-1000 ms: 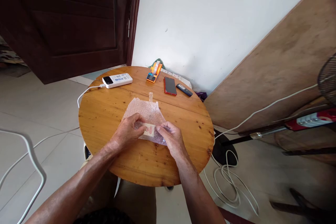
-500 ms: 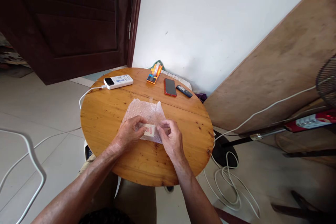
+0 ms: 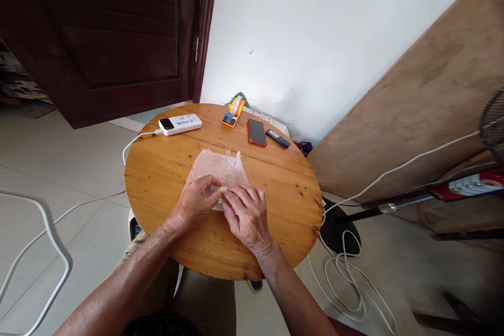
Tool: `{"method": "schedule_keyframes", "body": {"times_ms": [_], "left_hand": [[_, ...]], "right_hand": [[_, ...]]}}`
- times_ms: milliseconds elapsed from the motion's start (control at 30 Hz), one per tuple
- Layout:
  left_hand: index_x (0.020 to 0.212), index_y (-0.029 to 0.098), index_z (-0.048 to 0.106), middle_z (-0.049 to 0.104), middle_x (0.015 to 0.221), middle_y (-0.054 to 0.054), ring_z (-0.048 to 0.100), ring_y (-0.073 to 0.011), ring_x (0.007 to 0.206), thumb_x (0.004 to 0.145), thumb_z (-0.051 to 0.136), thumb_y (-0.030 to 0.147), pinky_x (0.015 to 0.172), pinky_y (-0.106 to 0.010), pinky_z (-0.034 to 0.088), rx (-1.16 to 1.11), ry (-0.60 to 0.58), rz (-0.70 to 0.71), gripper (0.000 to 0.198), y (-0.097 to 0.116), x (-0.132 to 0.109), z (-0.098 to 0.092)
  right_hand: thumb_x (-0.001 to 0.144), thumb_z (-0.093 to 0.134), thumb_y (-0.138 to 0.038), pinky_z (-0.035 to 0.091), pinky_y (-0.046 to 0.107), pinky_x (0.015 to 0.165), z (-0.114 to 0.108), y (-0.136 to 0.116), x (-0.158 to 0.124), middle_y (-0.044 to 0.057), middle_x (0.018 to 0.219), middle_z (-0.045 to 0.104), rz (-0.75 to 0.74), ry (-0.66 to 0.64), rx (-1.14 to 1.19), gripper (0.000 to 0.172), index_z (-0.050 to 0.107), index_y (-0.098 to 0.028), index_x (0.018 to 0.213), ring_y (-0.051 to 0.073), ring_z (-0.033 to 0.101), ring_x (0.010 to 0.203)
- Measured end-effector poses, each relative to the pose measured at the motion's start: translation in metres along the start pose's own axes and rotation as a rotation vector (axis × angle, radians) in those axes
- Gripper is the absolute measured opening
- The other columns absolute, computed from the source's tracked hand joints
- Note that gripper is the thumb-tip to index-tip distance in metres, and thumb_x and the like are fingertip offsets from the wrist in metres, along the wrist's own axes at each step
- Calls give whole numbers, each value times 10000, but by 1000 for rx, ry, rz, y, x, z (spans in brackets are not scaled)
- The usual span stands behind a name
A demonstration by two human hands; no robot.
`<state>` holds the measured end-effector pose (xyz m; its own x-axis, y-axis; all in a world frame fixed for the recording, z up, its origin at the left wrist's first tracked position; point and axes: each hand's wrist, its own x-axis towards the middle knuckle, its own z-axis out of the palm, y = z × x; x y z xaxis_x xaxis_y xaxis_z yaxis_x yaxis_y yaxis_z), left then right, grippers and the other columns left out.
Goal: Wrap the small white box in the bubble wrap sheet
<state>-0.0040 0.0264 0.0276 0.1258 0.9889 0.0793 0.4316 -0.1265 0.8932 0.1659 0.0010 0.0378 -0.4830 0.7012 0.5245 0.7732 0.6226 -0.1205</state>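
Observation:
A sheet of bubble wrap [image 3: 214, 165] lies on the round wooden table [image 3: 157, 168], and over its near part both hands meet around a small cream-coloured box [image 3: 222, 189]. My left hand [image 3: 197, 198] pinches the box's left end between thumb and fingers. From the right, my right hand [image 3: 247, 214] is curled over the box with bent fingers, its fingertips close to those of the left. Most of the box is covered by the fingers, so its printed face cannot be seen.
Toward the table's back are a white power bank [image 3: 181, 124] with a plugged-in cable, an orange tape dispenser [image 3: 233, 111], a red-edged phone [image 3: 257, 132] and a dark remote-like device [image 3: 277, 138]. A fan stand base [image 3: 340, 228] and coiled white cable [image 3: 342, 273] are on the floor at right.
My right hand has moved left and turned over the box, covering its red-printed face. The left hand keeps its grip at the left end. The view has shifted slightly.

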Motion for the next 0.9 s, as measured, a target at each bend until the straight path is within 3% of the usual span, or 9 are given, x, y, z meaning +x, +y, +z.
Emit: {"method": "schedule_keyframes", "body": {"times_ms": [200, 367, 467, 600, 800, 900], "left_hand": [[993, 190, 679, 732, 918, -25, 641, -174, 798, 770, 595, 333, 738, -280, 497, 29, 17, 17, 278, -2, -4, -16], [925, 192, 681, 697, 757, 11, 619, -150, 685, 785, 529, 316, 635, -236, 464, 29, 21, -47, 241, -11, -9, -36], [919, 203, 680, 669, 675, 21, 598, -149, 610, 766, 521, 261, 591, -236, 436, 168, 54, -72, 229, -12, -7, -38], [1013, 229, 674, 692, 693, -6, 649, -195, 662, 775, 531, 234, 607, -262, 438, 409, 82, -90, 278, -12, -5, -31], [982, 222, 659, 721, 855, -54, 694, -234, 797, 845, 563, 324, 642, -283, 461, 695, 177, 4, 196, -12, -16, -30], [1011, 209, 653, 706, 950, -76, 692, -248, 846, 887, 515, 411, 653, -298, 464, 748, 207, -42, 275, -7, -24, -36]], "right_hand": [[953, 496, -269, 349, 421, 915, 1, -4, -1, 79, 1117, 655, 13, -75, -121, 294, 636, -246, 1211, 242, 529, 978], [953, 503, -224, 306, 451, 1019, 0, -9, 1, 65, 1069, 656, 26, -108, -153, 301, 604, -271, 1232, 236, 532, 992], [936, 510, -172, 293, 473, 1044, -4, -13, 5, 65, 1041, 653, 22, -144, -198, 322, 591, -274, 1231, 237, 541, 989], [900, 490, -88, 282, 521, 1071, -12, -18, 9, 80, 1055, 642, -30, -218, -244, 388, 574, -255, 1241, 250, 541, 1003], [829, 463, -10, 229, 581, 1128, -21, -26, 13, 105, 1084, 629, -117, -292, -356, 511, 530, -209, 1294, 263, 551, 968], [808, 448, -5, 201, 586, 1153, -23, -30, 17, 108, 1071, 631, -153, -310, -402, 495, 537, -189, 1259, 265, 556, 971]]}}
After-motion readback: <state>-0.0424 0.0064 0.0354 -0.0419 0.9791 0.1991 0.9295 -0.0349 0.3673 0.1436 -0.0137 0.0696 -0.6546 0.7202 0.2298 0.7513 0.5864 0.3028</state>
